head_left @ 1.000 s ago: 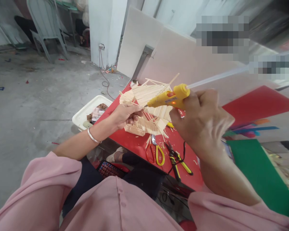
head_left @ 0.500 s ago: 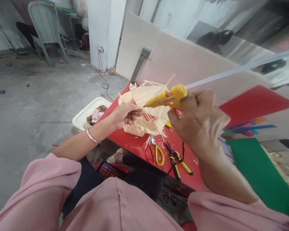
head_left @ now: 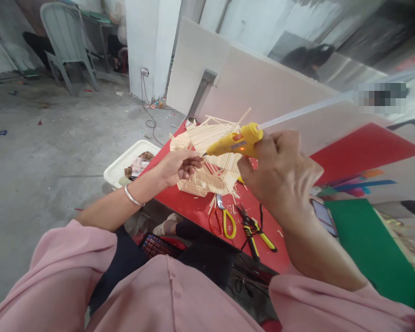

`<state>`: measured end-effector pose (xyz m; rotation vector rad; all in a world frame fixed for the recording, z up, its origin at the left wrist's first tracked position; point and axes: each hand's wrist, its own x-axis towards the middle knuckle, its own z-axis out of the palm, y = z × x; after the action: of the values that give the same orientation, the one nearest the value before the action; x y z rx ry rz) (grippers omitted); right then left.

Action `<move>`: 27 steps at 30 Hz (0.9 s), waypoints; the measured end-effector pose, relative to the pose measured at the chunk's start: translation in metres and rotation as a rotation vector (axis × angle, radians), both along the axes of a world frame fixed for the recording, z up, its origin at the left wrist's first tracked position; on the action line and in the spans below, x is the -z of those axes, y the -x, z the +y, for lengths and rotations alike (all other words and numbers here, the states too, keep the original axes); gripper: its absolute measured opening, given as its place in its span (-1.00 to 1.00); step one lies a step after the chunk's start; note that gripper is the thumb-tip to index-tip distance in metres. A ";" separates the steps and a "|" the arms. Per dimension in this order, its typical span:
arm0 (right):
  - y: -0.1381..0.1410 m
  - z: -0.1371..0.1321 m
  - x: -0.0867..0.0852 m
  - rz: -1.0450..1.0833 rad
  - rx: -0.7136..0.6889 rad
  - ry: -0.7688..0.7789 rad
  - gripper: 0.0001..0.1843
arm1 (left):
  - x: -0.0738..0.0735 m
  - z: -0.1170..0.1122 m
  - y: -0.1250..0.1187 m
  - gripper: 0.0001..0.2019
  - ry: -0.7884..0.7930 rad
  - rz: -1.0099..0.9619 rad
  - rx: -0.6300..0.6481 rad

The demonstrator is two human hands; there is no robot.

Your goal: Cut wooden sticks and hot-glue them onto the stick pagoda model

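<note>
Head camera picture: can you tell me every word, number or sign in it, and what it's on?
No word, number or sign can be read for sure.
Yellow plastic glue gun in the right hand: a small printed label on its side, too small and blurred to read.
Blurred reddish patch in the upper right background: I can't tell whether it has writing.

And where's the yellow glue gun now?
In the head view, just right of centre: the right hand holds the glue gun, its tip close to the left hand, over the stick structure.
</note>
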<state>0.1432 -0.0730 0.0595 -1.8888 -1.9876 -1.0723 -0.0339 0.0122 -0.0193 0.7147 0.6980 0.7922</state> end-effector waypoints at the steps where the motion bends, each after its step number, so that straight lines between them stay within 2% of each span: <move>1: 0.000 0.000 0.000 -0.004 0.002 -0.001 -0.66 | 0.001 0.000 0.000 -0.80 -0.001 -0.003 0.006; 11: -0.005 0.000 0.000 0.057 -0.031 -0.015 -0.61 | 0.006 0.002 0.000 -0.84 -0.020 -0.009 0.023; 15: -0.005 -0.004 -0.008 0.118 0.036 0.010 -0.56 | 0.008 0.005 0.001 -0.83 -0.031 -0.001 0.011; 18: -0.009 -0.008 -0.013 0.115 0.115 0.032 -0.50 | 0.010 0.004 0.009 -0.82 -0.111 0.046 -0.023; 20: -0.016 -0.012 -0.017 0.136 0.152 0.051 -0.47 | 0.010 0.000 0.019 -0.83 -0.226 0.135 -0.106; 25: -0.043 -0.029 -0.021 0.288 0.210 0.152 -0.55 | -0.001 -0.025 0.045 -0.85 -0.577 0.363 -0.488; 27: -0.059 -0.038 -0.017 0.344 0.205 0.215 -0.61 | -0.008 -0.041 0.047 -0.85 -0.686 0.394 -0.545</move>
<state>0.2027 -0.1105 0.0765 -2.2466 -1.8009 -0.5381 -0.0808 -0.0288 -0.0117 1.3534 1.0086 1.4451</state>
